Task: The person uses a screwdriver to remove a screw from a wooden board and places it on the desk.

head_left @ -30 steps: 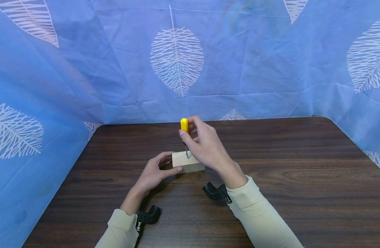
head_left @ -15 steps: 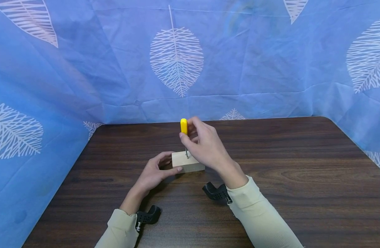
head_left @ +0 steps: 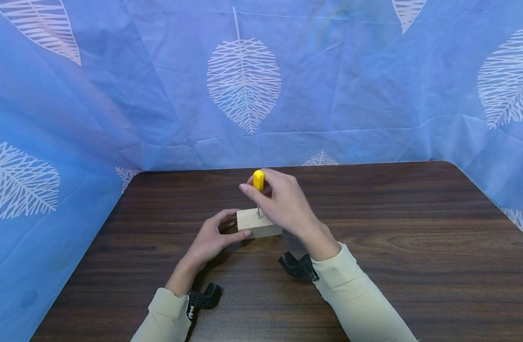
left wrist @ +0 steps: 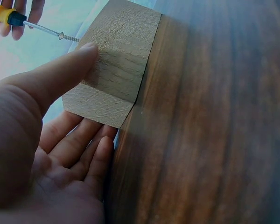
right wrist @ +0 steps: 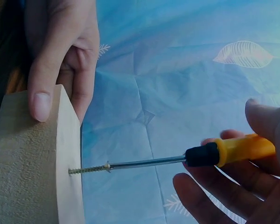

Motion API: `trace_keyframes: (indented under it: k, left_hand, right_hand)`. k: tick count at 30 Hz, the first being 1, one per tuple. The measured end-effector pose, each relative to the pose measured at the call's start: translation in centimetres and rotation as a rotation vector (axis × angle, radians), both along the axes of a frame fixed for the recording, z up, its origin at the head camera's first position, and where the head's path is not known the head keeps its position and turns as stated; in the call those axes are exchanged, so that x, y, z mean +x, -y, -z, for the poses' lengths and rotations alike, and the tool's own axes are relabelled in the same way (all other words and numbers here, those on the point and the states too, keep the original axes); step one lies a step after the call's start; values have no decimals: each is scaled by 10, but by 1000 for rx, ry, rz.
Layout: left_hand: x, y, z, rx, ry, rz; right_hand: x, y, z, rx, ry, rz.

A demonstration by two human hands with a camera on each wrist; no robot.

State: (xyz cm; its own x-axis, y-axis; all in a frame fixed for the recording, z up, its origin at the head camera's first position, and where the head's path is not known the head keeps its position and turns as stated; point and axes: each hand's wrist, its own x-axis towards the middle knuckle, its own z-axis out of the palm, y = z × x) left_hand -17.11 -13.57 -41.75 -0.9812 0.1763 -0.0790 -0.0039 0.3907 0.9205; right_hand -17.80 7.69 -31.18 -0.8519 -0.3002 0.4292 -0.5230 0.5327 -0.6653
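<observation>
In the head view my left hand [head_left: 212, 236] grips the left end of a pale wooden block [head_left: 261, 231], thumb on its near face and fingers behind. My right hand [head_left: 287, 202] is above the block, its fingers curled around a screwdriver with a yellow handle [head_left: 258, 180]. Seen from the right wrist, the thumb stands a little off the handle and the fingers lie behind it. The screwdriver's metal shaft [right wrist: 147, 163] meets the head of a screw [right wrist: 88, 170], whose tip is in the block's top face. Much of the screw's thread shows outside the wood.
The block rests on a dark wood-grain table [head_left: 394, 237]. A blue cloth [head_left: 167, 95] with white leaf prints hangs behind and at both sides. Black wrist mounts [head_left: 205, 296] sit at both sleeve cuffs.
The screwdriver handle has shifted slightly right and down in the head view. My right thumb has moved left across it, and the index finger has dropped. The left hand and block stay still.
</observation>
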Motion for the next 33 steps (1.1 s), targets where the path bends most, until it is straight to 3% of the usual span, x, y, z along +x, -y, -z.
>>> trace_keyframes:
  k: [7,16,24,33]
  left_hand:
    - [0,0,0,2,-2,4]
    - [0,0,1,7,7,2]
    - [0,0,1,8,7,-3]
    - [0,0,1,12,-1,7]
  right_hand:
    - [0,0,0,9,-6,-3]
    - [0,-2,-2,-79,51,3]
    - [1,-2,-3,-108,45,-6]
    - [1,-3,-4,-63,-7,2]
